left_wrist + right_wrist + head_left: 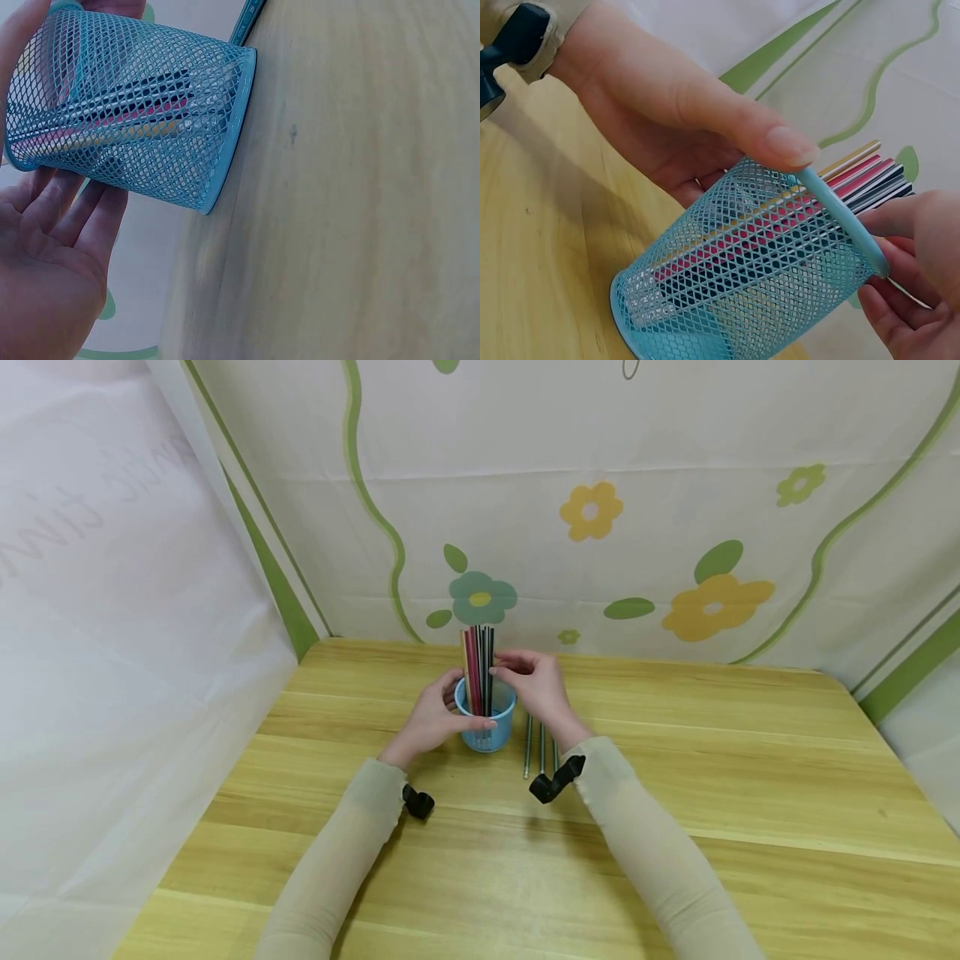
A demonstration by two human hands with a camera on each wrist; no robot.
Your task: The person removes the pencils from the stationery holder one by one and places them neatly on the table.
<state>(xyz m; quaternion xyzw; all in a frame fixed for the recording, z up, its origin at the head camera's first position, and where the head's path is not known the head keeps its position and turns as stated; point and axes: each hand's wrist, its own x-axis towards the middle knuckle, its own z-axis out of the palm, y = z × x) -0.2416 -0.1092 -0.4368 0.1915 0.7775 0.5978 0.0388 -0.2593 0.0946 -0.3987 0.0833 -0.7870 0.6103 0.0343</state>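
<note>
A light-blue mesh pencil cup (501,731) stands on the wooden table. My left hand (427,720) holds it from the left, thumb across the front of the rim. Inside lean yellow (866,152), pink-red (855,177) and black pencils (881,187), their eraser ends down, as seen through the mesh in the right wrist view. At the cup's right side, my right hand (538,687) pinches a black pencil near its upper end; its fingertips are partly hidden. Several dark green pencils (542,747) lie on the table to the right, partly under the right forearm.
The wooden tabletop (480,877) spreads around the cup. A white curtain (510,435) with printed flowers hangs behind the table's back edge, and another white sheet (112,652) hangs on the left. Each sleeve carries a black wrist mount (557,779).
</note>
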